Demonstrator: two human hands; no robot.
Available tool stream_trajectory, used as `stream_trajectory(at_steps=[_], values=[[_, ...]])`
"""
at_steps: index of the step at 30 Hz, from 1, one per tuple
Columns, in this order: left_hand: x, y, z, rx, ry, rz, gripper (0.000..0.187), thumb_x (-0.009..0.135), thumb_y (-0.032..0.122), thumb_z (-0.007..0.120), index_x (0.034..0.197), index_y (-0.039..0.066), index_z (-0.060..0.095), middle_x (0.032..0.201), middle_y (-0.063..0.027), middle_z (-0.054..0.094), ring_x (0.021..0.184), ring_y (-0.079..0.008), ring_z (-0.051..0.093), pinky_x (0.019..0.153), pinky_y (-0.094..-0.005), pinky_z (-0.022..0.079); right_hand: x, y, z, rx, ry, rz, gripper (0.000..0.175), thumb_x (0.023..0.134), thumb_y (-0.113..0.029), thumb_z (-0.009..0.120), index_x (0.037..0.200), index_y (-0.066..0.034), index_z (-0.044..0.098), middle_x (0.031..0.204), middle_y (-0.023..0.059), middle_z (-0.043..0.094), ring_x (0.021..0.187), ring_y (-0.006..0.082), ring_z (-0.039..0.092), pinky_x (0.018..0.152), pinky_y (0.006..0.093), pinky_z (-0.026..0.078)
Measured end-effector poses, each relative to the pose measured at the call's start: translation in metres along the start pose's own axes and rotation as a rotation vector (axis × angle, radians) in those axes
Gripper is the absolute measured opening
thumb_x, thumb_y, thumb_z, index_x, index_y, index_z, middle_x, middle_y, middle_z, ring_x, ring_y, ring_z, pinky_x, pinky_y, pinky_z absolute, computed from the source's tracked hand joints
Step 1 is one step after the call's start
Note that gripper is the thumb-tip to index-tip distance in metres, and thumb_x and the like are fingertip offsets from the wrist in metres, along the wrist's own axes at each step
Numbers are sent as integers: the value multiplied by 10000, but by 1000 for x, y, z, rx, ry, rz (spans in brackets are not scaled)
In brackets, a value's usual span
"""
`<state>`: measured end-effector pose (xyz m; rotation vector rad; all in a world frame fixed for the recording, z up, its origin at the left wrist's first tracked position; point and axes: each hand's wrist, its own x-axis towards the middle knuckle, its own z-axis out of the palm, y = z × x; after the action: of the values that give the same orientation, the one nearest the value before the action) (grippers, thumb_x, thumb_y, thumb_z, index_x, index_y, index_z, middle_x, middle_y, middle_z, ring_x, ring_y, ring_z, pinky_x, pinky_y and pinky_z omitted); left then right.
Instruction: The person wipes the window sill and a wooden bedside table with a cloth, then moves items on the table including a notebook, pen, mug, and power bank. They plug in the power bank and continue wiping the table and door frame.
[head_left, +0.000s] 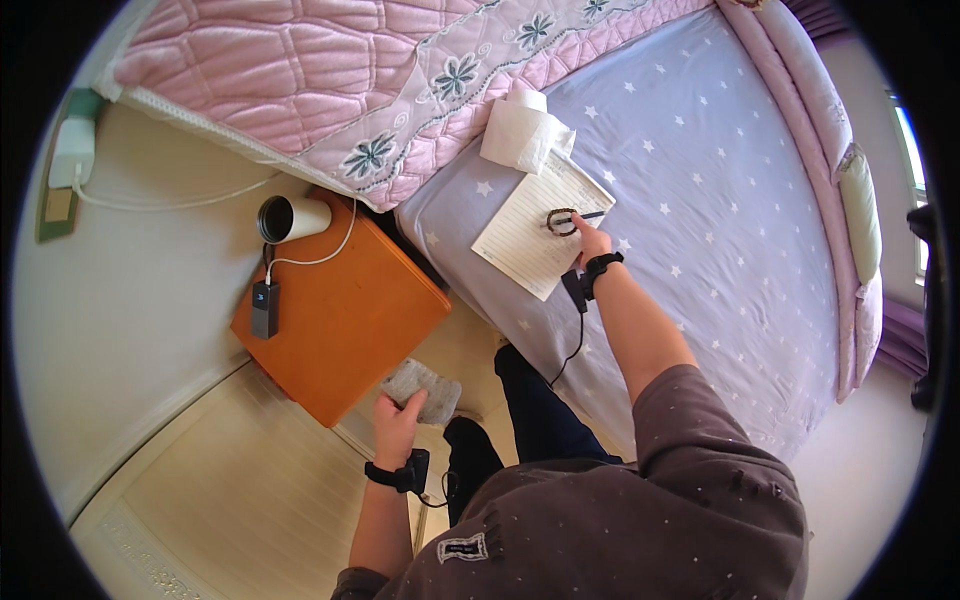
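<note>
My left hand (397, 424) grips a folded grey cloth (424, 390) beside the near corner of an orange-brown wooden table (352, 300). Over on the bed, my right hand (591, 238) holds a brown beaded bracelet (551, 223) above an open lined notebook (525, 238). A dark pen (592, 215) lies at its fingertips; whether the fingers touch the pen too is unclear. The notebook bears some handwriting near its top. A roll of white tissue (517, 135) rests against the notebook's upper edge.
On the table are a cup lying on its side (296, 218) and a black device (265, 309) with a white cable. That cable runs from a wall charger (73, 154). A pink quilt (300, 67) covers part of the bed's star-patterned sheet (720, 247). Black cords hang from both wrist straps.
</note>
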<state>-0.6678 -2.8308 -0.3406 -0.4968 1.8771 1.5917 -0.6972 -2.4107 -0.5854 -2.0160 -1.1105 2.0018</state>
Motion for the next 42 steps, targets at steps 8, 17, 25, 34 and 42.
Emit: stream_trajectory(at_steps=[8,17,25,34,42], values=[[-10,23,-3,-7,12,-22,294,895,62,669,1171,-17,604,1136,-67,665,1036,-175,626,942,-339,477,21,-39,-37,179,-262,-122,427,861,-122,778,1227,-8,591,1159,146,686,1024,299,676,880,456,546],[-48,3,-15,-102,165,7,308,893,76,681,1175,-36,628,1101,-72,690,978,-163,655,875,-324,521,67,-54,-82,-279,156,-407,810,729,-285,890,1340,67,492,1227,202,645,1116,299,633,948,406,504],[-120,-47,-40,-223,350,64,331,901,117,693,1180,-45,624,1116,-94,696,990,-168,659,874,-328,528,-61,-14,-45,-1122,190,-966,534,854,-343,732,1269,-48,572,1168,193,655,1058,365,621,873,467,496],[-297,-123,-43,-533,576,82,530,972,263,645,1389,-12,469,1254,-131,624,1070,-229,647,860,-349,548,-459,193,-80,-975,-1959,-729,377,949,-190,652,1296,-62,584,1026,144,691,947,250,669,776,351,542],[-552,-291,2,-610,1026,143,397,999,216,615,1340,24,549,1179,-121,668,1023,-195,677,810,-305,560,-528,311,-172,-1509,-1999,-441,383,994,-185,572,1326,0,523,1156,115,642,1031,205,607,891,332,493]])
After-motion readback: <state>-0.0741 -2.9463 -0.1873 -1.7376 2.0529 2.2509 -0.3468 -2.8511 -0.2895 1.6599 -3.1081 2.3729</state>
